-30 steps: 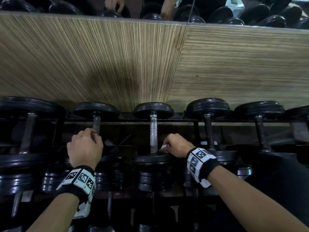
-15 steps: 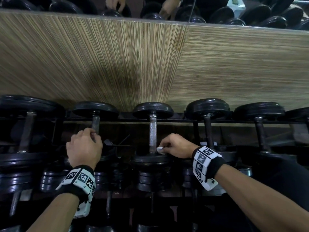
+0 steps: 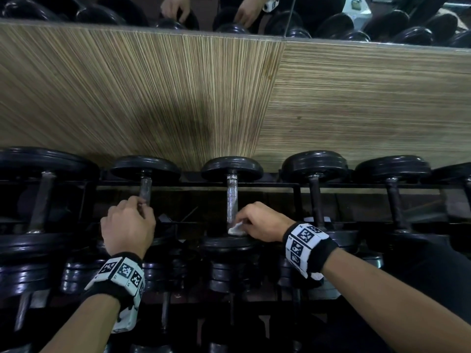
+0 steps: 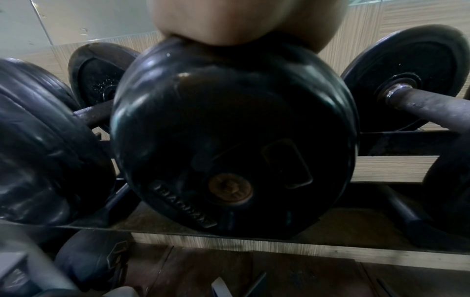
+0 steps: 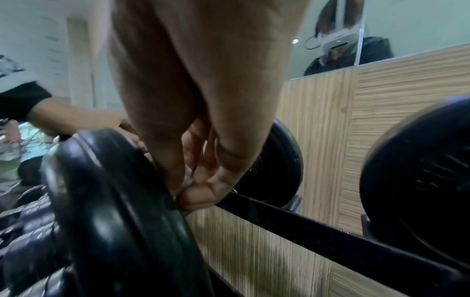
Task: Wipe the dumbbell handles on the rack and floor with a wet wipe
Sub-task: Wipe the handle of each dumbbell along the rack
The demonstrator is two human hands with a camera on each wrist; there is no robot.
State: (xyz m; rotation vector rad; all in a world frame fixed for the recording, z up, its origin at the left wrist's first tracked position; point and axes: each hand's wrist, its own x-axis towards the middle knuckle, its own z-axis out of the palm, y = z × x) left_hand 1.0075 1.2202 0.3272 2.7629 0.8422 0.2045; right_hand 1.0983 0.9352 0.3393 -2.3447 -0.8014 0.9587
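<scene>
Black dumbbells lie in a row on the rack's top tier (image 3: 254, 185). My right hand (image 3: 257, 221) pinches a white wet wipe (image 3: 235, 229) against the near end of the middle dumbbell's steel handle (image 3: 232, 197). In the right wrist view the fingers (image 5: 201, 176) curl round the wipe (image 5: 187, 178) just behind the near plate (image 5: 114, 201). My left hand (image 3: 128, 225) grips the handle (image 3: 145, 188) of the dumbbell one place to the left. The left wrist view shows only that dumbbell's near plate (image 4: 234, 140) under the palm (image 4: 244, 20).
A wood-grain panel (image 3: 229, 98) rises behind the rack, with a mirror (image 3: 331, 16) above it. Larger dumbbells sit at the far left (image 3: 40, 200) and to the right (image 3: 316, 200). A lower tier of dumbbells (image 3: 229, 273) lies beneath my wrists.
My right hand has slid the wipe toward me along the middle handle, down to its near end by the plate. The left hand has kept its grip.
</scene>
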